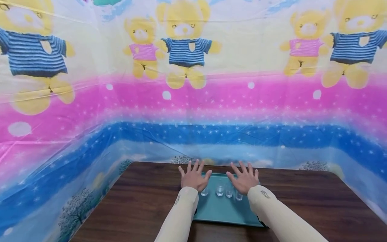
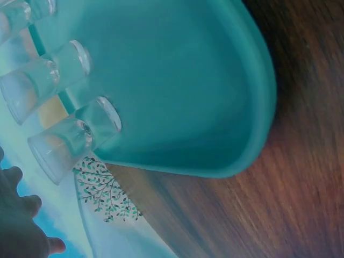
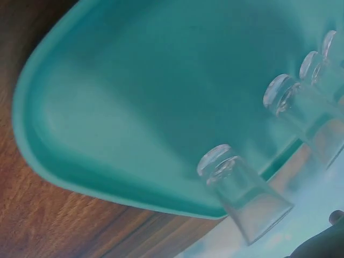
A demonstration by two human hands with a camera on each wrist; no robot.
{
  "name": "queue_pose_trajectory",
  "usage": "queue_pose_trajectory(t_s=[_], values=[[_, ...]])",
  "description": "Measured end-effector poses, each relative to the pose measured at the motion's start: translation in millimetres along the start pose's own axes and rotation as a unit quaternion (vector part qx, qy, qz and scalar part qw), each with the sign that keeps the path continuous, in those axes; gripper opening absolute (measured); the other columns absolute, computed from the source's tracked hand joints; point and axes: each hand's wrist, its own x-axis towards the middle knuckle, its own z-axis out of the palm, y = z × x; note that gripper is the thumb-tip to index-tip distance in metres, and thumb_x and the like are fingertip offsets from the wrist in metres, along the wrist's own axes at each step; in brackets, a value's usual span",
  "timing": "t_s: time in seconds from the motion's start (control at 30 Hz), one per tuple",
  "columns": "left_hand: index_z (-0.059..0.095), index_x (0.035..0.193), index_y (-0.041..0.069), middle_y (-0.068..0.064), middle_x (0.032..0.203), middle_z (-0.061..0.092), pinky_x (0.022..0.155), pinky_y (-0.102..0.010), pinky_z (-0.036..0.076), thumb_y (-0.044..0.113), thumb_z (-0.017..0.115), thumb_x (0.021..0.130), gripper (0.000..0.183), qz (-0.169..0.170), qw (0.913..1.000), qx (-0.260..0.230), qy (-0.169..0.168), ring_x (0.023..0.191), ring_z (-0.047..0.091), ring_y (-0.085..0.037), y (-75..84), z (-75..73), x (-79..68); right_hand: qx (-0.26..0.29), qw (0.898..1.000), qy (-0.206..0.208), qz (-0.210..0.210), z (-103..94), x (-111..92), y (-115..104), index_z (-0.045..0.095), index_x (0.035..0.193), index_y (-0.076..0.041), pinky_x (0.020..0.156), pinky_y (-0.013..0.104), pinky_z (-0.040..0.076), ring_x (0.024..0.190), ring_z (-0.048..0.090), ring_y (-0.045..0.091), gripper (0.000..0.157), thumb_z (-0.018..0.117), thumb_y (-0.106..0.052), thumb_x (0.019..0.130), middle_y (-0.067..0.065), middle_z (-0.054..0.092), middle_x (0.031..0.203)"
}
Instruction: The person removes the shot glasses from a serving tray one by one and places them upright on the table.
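A teal tray point(image 1: 225, 211) lies on the table and bears several small clear drinking glasses point(image 1: 219, 191), standing upright in an uneven row. My left hand point(image 1: 194, 179) is held out over the tray's left side, fingers spread and straight, close to the leftmost glass point(image 1: 204, 192). Over the right side is my right hand point(image 1: 245, 180), also with spread fingers, near the rightmost glass point(image 1: 239, 196). Neither hand holds anything. Thick bases show on the glasses in the left wrist view point(image 2: 78, 137) and the right wrist view point(image 3: 244, 196). The hands partly cover the tray's far edge.
The dark wood-grain table point(image 1: 142, 195) extends on both sides of the tray. Behind it and at the sides hangs a printed cloth point(image 1: 235, 101) with bears, pink and blue bands and trees. The tray's raised rim point(image 2: 263, 102) surrounds the glasses.
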Motion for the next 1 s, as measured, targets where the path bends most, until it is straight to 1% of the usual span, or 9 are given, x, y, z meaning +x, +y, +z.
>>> queue_pose_trajectory(t_s=[0.23,0.4,0.5,0.63,0.77,0.83,0.87,0.9,1.0], values=[[0.027,0.15,0.023,-0.005,0.153,0.024,0.103,-0.064,0.0,0.059,0.026,0.097,0.064,0.007,1.0,-0.002,-0.005,0.141,0.013,-0.033,-11.8,-1.1,7.1,0.005,1.0,0.004,-0.002,3.0,2,11,0.031,0.149,-0.018,0.103,0.064,-0.001,0.137,0.005,0.047,0.065,0.032,-0.057,0.097,0.019,0.018,0.153],[0.032,0.149,0.016,-0.011,0.149,0.032,0.105,-0.061,0.01,0.054,0.026,0.099,0.063,0.017,0.9996,-0.024,-0.006,0.138,0.022,-0.034,-19.3,-10.1,11.2,0.027,1.0,-0.004,-0.011,-3.7,3,23,0.027,0.15,-0.014,0.103,0.065,0.002,0.137,0.008,0.048,0.066,0.028,-0.055,0.099,0.022,0.017,0.153],[0.038,0.144,0.01,-0.017,0.144,0.038,0.104,-0.058,0.019,0.052,0.026,0.101,0.062,0.037,0.9979,-0.053,-0.011,0.134,0.029,-0.037,-27.3,-15.9,11.3,0.05,0.998,-0.015,-0.019,-14.5,-1,35,0.022,0.151,-0.009,0.102,0.065,0.007,0.136,0.012,0.048,0.065,0.023,-0.051,0.101,0.024,0.016,0.152],[0.046,0.138,0.007,-0.016,0.137,0.043,0.101,-0.053,0.029,0.045,0.038,0.1,0.054,0.072,0.9913,-0.104,-0.037,0.128,0.037,-0.035,-45.2,-25.3,7.2,0.075,0.996,-0.022,-0.033,-32.0,-13,57,0.02,0.151,-0.006,0.101,0.065,0.014,0.135,0.015,0.047,0.063,0.023,-0.047,0.103,0.024,0.016,0.152],[0.05,0.133,0.008,-0.013,0.128,0.047,0.092,-0.049,0.039,0.034,0.054,0.097,0.045,0.09,0.9847,-0.137,-0.058,0.119,0.045,-0.03,-66.2,-29.9,-2.3,0.118,0.991,-0.05,-0.038,-40.6,-26,79,0.023,0.149,-0.004,0.1,0.066,0.016,0.135,0.013,0.048,0.066,0.027,-0.048,0.102,0.026,0.017,0.151],[0.049,0.133,0.007,-0.013,0.124,0.048,0.089,-0.048,0.042,0.03,0.058,0.095,0.045,0.102,0.981,-0.149,-0.071,0.114,0.049,-0.029,-72.8,-29.0,-6.4,0.137,0.988,-0.061,-0.025,-40.8,-33,90,0.026,0.148,-0.002,0.099,0.066,0.018,0.135,0.015,0.049,0.061,0.031,-0.043,0.103,0.027,0.021,0.149],[0.05,0.132,0.006,-0.014,0.122,0.048,0.087,-0.047,0.043,0.029,0.058,0.095,0.045,0.111,0.9789,-0.154,-0.076,0.112,0.05,-0.028,-75.1,-28.0,-7.8,0.144,0.987,-0.065,-0.019,-39.6,-36,95,0.029,0.147,-0.001,0.098,0.065,0.022,0.133,0.019,0.048,0.056,0.034,-0.036,0.103,0.027,0.024,0.148],[0.05,0.132,0.005,-0.014,0.121,0.049,0.086,-0.046,0.043,0.029,0.059,0.095,0.045,0.119,0.9766,-0.159,-0.083,0.109,0.052,-0.028,-76.7,-26.9,-8.9,0.15,0.986,-0.068,-0.012,-37.8,-39,99,0.032,0.145,0.001,0.094,0.064,0.029,0.127,0.031,0.05,0.052,0.038,-0.029,0.103,0.028,0.029,0.145],[0.051,0.13,0.001,-0.013,0.115,0.05,0.081,-0.043,0.045,0.027,0.059,0.095,0.045,0.143,0.9708,-0.168,-0.094,0.102,0.055,-0.027,-80.8,-22.4,-10.7,0.151,0.986,-0.074,-0.003,-28.5,-44,109,0.043,0.137,0.004,0.087,0.055,0.042,0.115,0.047,0.045,0.042,0.05,-0.008,0.097,0.026,0.044,0.134]])
